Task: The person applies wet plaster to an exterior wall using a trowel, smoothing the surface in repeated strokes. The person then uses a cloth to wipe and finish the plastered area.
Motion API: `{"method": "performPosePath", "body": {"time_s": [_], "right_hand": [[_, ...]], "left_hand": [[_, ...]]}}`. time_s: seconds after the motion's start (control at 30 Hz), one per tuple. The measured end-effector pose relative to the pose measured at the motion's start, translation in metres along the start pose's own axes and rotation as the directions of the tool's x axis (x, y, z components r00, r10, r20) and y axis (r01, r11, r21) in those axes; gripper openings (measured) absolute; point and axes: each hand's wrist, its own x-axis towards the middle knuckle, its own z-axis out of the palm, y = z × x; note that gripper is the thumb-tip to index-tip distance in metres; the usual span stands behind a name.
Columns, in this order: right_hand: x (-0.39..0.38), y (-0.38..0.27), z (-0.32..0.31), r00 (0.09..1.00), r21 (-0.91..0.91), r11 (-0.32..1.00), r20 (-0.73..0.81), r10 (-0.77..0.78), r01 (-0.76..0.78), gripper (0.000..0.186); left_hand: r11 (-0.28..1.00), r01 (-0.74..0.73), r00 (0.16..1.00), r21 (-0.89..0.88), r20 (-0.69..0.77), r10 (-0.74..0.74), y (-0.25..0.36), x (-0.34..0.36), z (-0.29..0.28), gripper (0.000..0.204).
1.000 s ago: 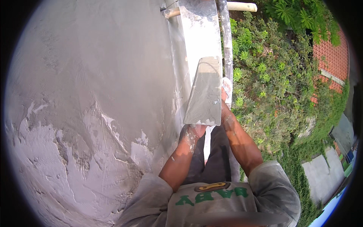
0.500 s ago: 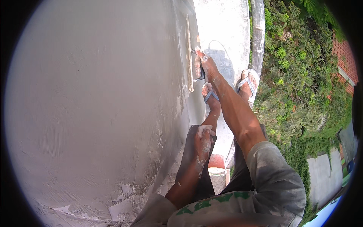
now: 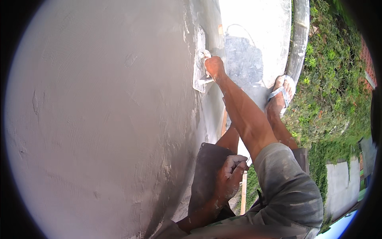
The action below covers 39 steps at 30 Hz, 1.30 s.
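My right hand (image 3: 215, 67) is closed round the handle of a plastering trowel (image 3: 199, 59). The trowel's plaster-smeared blade lies against, or very close to, the grey plastered wall (image 3: 111, 99) on the left, near its far right edge. White plaster coats the fingers. Lower down, my left hand (image 3: 234, 169) is curled into a loose fist beside my dark-trousered knee (image 3: 209, 159). Nothing shows in that fist, and plaster whitens its fingers too.
A pale platform (image 3: 254, 24) runs along the wall, with a grey pole (image 3: 299, 40) at its outer edge. My right foot in a flip-flop (image 3: 281, 93) stands by the pole. Green bushes (image 3: 330, 79) grow beyond. A light wooden strip (image 3: 243, 195) shows below my left hand.
The trowel blade has turned from edge-on to facing me, along the wall. My left hand has moved down and right. My body has shifted; my left foot is now hidden.
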Motion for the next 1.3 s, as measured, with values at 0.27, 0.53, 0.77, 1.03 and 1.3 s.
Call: {"method": "performPosePath", "body": {"time_s": [0.27, 0.53, 0.77, 1.03, 1.3], "right_hand": [[-0.115, 0.025, 0.046, 0.746, 0.650, 0.383, 0.483, 0.459, -0.656, 0.030], [-0.013, 0.021, -0.008, 0.707, 0.775, -0.052, 0.599, 0.376, -0.629, 0.015], [0.047, 0.004, -0.062, 0.860, 0.898, 0.119, 0.358, 0.363, -0.424, 0.017], [0.065, -0.032, -0.126, 0.907, 0.930, 0.189, 0.236, 0.347, -0.315, 0.015], [0.014, -0.047, -0.120, 0.979, 0.861, 0.482, 0.082, 0.186, -0.163, 0.020]], "left_hand": [[0.998, 0.063, 0.998, 0.017, 0.026, -0.064, -0.009, -0.004, 0.016, 0.022], [0.999, 0.031, 0.999, 0.013, 0.022, -0.031, 0.001, 0.000, 0.014, 0.022], [0.999, 0.017, 1.000, -0.027, -0.005, -0.017, 0.012, -0.001, 0.010, 0.023], [1.000, 0.005, 1.000, 0.008, 0.013, -0.006, 0.007, -0.003, 0.004, 0.025], [0.998, 0.009, 1.000, 0.062, 0.021, -0.011, 0.000, -0.006, 0.005, 0.025]]}}
